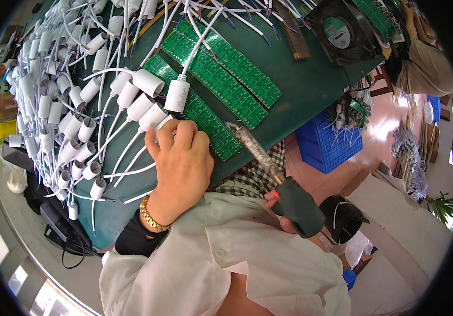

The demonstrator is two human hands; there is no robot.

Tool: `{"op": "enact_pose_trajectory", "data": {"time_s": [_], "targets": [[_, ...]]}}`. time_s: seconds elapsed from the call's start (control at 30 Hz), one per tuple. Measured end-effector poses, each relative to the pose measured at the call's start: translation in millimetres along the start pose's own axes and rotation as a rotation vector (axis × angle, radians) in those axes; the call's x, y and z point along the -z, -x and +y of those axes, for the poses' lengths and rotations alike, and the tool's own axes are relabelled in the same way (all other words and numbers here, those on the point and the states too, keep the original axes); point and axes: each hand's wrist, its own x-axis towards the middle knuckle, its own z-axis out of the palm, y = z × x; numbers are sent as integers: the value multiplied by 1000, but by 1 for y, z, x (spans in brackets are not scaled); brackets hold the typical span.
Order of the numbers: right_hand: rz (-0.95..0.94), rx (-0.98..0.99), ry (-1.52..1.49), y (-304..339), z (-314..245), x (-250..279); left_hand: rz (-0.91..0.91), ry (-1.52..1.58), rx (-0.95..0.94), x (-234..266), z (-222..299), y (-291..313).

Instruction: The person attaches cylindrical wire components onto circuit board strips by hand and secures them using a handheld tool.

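My left hand (181, 166), with a gold watch or bracelet (151, 215) at its wrist, is curled over the table's near edge. Its fingertips point away from me and are mostly hidden; a white edge shows beside them, and I cannot make out what they hold. Next to it lies a row of white cylindrical lamp holders (141, 107) with white cables. Another white lamp holder (177, 96) rests on the green circuit-board panel (210, 128) just beyond. My right hand (284, 213) grips the dark handle of a soldering iron (301, 206), whose bent tip hovers by that panel's right end.
Two more circuit-board panels (237, 73) lie farther back. Many cabled lamp holders (52, 113) pile up on the left. A black fan (338, 34) stands back right, near a wooden strip (293, 39). Below the right table edge is a blue crate (327, 142). Another person (429, 66) sits far right.
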Motion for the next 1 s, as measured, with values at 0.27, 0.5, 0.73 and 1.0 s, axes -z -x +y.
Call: {"op": "enact_pose_trajectory", "data": {"time_s": [0.27,0.5,0.73,1.0], "targets": [[296,238,-499,-30,-4,-44,-3,-19,12,-4,0,-1],[165,280,-971,-79,-27,-65,-12,6,0,0,0,-2],[102,317,-860,-94,-31,-67,-30,-7,9,0,-2,-1],[137,404,-728,-92,-26,-72,0,38,-47,0,-9,0]]}}
